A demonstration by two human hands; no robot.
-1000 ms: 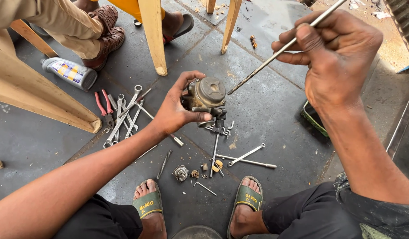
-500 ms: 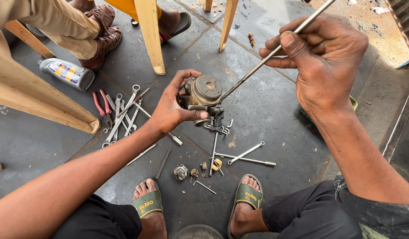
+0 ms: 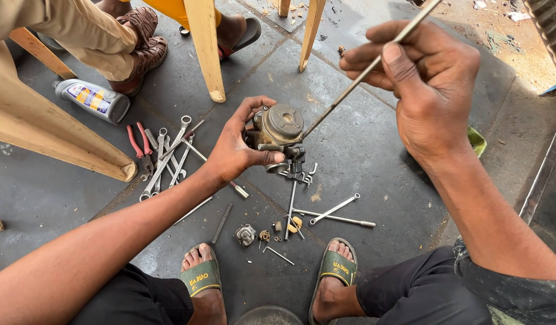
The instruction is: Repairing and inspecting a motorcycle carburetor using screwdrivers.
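A small grey-brown cast-metal carburettor body with a round domed cap (image 3: 282, 127) is held above the dark concrete floor (image 3: 362, 150), cupped in the left hand (image 3: 236, 150), whose fingers are curled round its left side and thumb pressed beneath, so that the cap is presented upward and steadied. The right hand (image 3: 431, 90) is closed in a pinch about a long thin steel rod (image 3: 350, 84), angled down so its tip meets the body's right edge. Loose spanners (image 3: 166, 157), red-handled pliers (image 3: 139, 147), a coil spring (image 3: 221, 222) and small removed fittings (image 3: 272, 232) are laid within reach between the green sandals (image 3: 201, 278).
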